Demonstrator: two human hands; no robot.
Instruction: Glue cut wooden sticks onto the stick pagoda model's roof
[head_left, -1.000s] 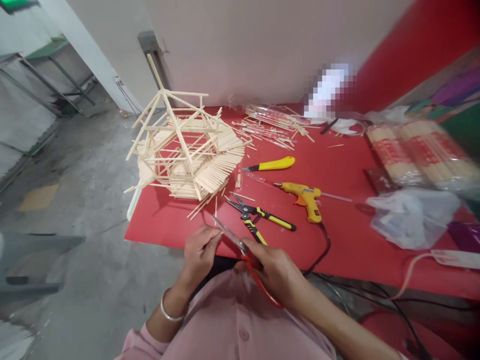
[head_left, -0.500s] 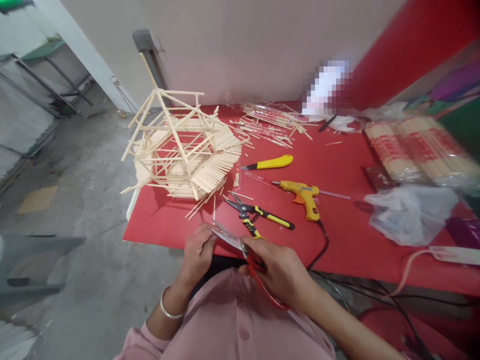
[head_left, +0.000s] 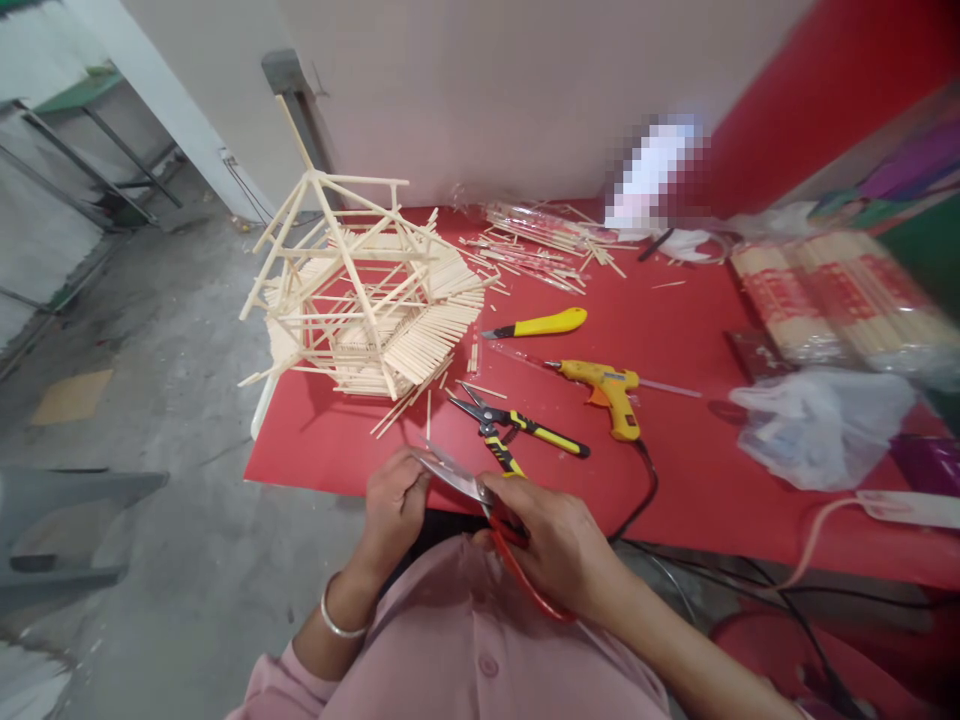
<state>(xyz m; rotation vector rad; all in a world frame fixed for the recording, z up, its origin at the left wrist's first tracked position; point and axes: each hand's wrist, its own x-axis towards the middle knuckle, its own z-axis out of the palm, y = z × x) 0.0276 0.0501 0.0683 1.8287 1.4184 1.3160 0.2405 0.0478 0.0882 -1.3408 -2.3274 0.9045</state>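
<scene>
Red-handled scissors [head_left: 454,478] are in my right hand [head_left: 555,535], their blades pointing left just over the table's front edge. My left hand [head_left: 394,510] is closed in a pinch by the blade tips; whatever lies between its fingers is too small or hidden to name. Beyond my hands, yellow-and-black cutting pliers [head_left: 495,425] lie with their handles spread. A wooden stick model [head_left: 360,310], with a pointed frame and a ring of slats, stands on the left of the red table [head_left: 697,430].
A yellow utility knife [head_left: 547,323] and a yellow glue gun [head_left: 611,390] with a trailing cord lie mid-table. Loose sticks [head_left: 532,255] are scattered at the back. Packs of sticks [head_left: 825,290] and a clear plastic bag [head_left: 825,430] lie on the right, near a white power strip [head_left: 911,508].
Almost nothing differs. Both hands and the scissors keep nearly the same place, with only a slight shift of the view.
</scene>
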